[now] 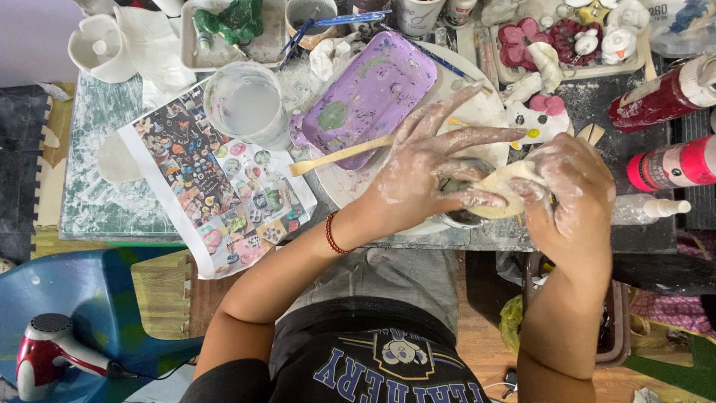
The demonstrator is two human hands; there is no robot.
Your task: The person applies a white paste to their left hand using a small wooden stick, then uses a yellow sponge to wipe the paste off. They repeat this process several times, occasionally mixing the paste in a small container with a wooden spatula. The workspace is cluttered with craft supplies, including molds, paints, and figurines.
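work: shaping a pale cream lump of wet clay over a small dark-rimmed bowl at the table edge | right hand closed round the lump; left hand fingers spread, pressing its side | progress: judged mid-forming; lump rough, unpainted; purple plastic tray unused beside

Light was bright and even, with soft shadows only. The view bent slightly at the frame's edges. Focus stayed sharp.
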